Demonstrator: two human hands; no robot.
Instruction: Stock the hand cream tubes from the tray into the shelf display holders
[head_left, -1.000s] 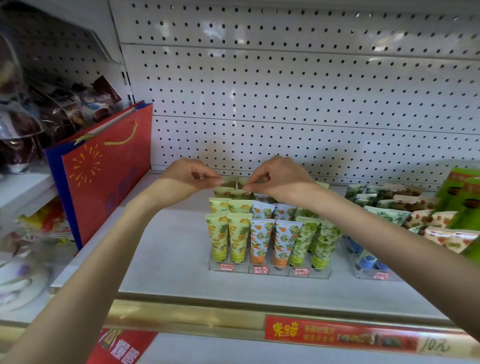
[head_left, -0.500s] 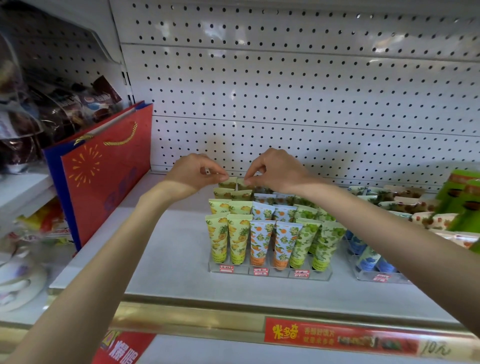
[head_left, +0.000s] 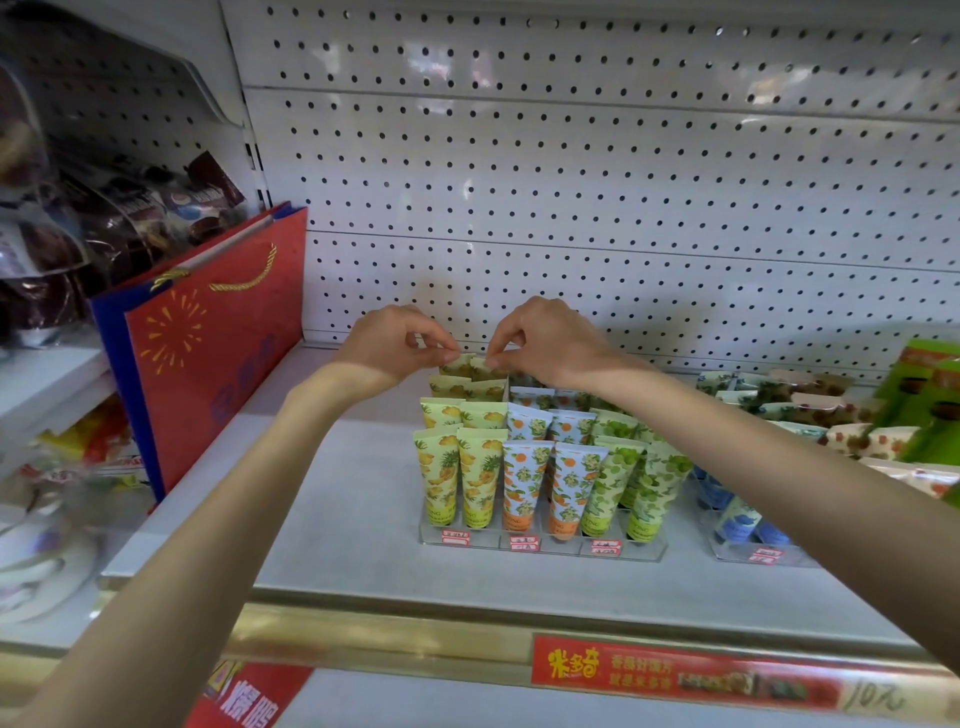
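A clear display holder (head_left: 543, 545) on the shelf carries rows of upright hand cream tubes: yellow pineapple tubes (head_left: 460, 475) on the left, orange-print ones (head_left: 548, 486) in the middle, green ones (head_left: 631, 483) on the right. At the back of the yellow rows, my left hand (head_left: 392, 345) pinches the top edge of one rear yellow tube (head_left: 457, 365). My right hand (head_left: 545, 338) pinches the top of the neighbouring rear yellow tube (head_left: 488, 368). Both tubes stand in the holder's back row.
A second holder (head_left: 748, 540) with blue and patterned tubes stands to the right, green packs (head_left: 930, 395) beyond it. A red gift bag (head_left: 208, 353) leans at the shelf's left end. White pegboard (head_left: 571, 197) backs the shelf; a gold rail (head_left: 395, 629) edges its front.
Both hands rose slightly toward the pegboard from one second ago and stayed at the rear yellow tubes, still pinching. The view shifted a little.
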